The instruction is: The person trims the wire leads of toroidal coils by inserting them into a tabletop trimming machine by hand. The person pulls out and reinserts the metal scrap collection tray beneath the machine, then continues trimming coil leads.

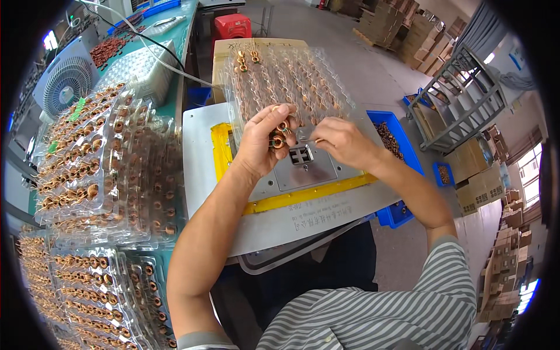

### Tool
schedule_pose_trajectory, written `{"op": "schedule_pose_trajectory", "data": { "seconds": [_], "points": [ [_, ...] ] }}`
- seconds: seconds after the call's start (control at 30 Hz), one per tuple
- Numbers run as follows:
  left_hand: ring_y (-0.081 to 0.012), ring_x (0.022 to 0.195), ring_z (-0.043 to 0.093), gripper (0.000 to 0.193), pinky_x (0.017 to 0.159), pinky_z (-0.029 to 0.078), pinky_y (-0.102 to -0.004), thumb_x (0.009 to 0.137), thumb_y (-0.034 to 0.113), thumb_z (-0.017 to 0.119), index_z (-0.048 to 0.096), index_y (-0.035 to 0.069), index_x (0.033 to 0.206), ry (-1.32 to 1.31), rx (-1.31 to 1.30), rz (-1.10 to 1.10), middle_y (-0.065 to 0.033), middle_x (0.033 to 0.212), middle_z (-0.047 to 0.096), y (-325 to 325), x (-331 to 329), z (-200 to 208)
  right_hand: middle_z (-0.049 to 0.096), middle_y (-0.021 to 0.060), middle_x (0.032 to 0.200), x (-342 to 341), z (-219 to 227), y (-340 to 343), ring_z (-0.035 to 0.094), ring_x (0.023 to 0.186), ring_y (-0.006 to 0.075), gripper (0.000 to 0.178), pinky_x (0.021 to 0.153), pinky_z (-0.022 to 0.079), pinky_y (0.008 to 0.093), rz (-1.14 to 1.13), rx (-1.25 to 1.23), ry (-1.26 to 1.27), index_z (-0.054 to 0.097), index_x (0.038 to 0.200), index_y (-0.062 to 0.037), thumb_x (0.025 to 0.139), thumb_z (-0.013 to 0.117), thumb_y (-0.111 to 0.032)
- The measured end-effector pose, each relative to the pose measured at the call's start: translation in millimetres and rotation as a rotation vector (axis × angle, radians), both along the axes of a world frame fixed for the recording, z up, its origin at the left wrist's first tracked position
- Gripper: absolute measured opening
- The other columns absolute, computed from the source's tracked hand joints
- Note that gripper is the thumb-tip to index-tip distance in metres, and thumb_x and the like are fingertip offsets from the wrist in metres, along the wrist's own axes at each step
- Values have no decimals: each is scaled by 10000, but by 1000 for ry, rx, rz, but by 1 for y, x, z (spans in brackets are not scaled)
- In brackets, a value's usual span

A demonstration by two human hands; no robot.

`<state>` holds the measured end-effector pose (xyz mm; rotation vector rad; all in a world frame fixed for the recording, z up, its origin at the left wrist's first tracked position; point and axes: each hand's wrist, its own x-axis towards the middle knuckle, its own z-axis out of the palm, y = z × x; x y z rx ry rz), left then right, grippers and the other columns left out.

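The coils [277, 140] pinched in the left fingers [279, 116] are copper-orange with dark cores, and the clear trays [111, 175] stacked well to the left of them hold rows of the same copper colour. Under the fingers lies a grey metal plate [303, 169] edged by a yellow strip [303, 195], with a blue bin [402, 137] just right of the right fingers [322, 139]. The shirt [396, 309] is striped grey and white, the stool [232, 26] far beyond the fingers is red, and the worktop [175, 35] is teal green.

The person wears a short-sleeved shirt [385, 309] with grey and white stripes, filling the frame from five to six o'clock. Its sleeve hem [452, 245] ends above the right elbow, a second hem at seven o'clock. Both forearms are bare, no gloves, rings or watch showing.
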<state>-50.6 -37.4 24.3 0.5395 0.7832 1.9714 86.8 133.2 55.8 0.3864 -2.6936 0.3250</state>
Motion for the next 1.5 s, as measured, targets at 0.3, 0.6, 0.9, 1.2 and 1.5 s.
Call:
{"op": "schedule_pose_trajectory", "data": {
  "seconds": [0.3, 0.6, 0.9, 1.2, 1.5],
  "points": [
    [-110, 554, 592, 232, 351, 369, -204, 925, 281, 638, 626, 72, 1024, 55, -76, -12, -31, 798, 624, 1, 6, 6, 591, 90, 856, 3, -23, -3, 589, 799, 280, 76, 727, 500, 369, 93, 225, 74, 622, 849, -20, 784, 659, -35],
    [-104, 546, 592, 222, 343, 376, -201, 928, 280, 636, 631, 67, 992, 82, -93, -60, -26, 786, 622, 3, 6, 1, 627, 98, 850, 2, -21, 1, 625, 821, 290, 93, 738, 508, 384, 58, 29, -41, 637, 850, -24, 772, 685, -39],
    [-105, 558, 590, 256, 342, 384, -187, 939, 304, 611, 622, 54, 994, 81, -78, -77, -32, 786, 616, 4, 5, 0, 671, 126, 852, -2, -15, 4, 661, 804, 306, 127, 729, 523, 389, -95, -174, -229, 667, 886, -24, 761, 689, -32],
    [-105, 560, 580, 280, 344, 379, -183, 944, 319, 592, 614, 48, 1014, 70, -56, -89, -36, 800, 609, 4, 6, -1, 678, 141, 841, -5, -24, -1, 669, 781, 298, 132, 712, 526, 381, -133, -233, -132, 669, 888, -12, 760, 695, -25],
    [-111, 574, 590, 266, 354, 376, -186, 945, 312, 594, 617, 58, 1022, 77, -86, -108, -35, 805, 617, 4, 6, 1, 672, 146, 843, -8, -26, -6, 660, 796, 300, 122, 724, 523, 387, -140, -226, -52, 668, 876, 5, 755, 685, 11]
  ]
}}
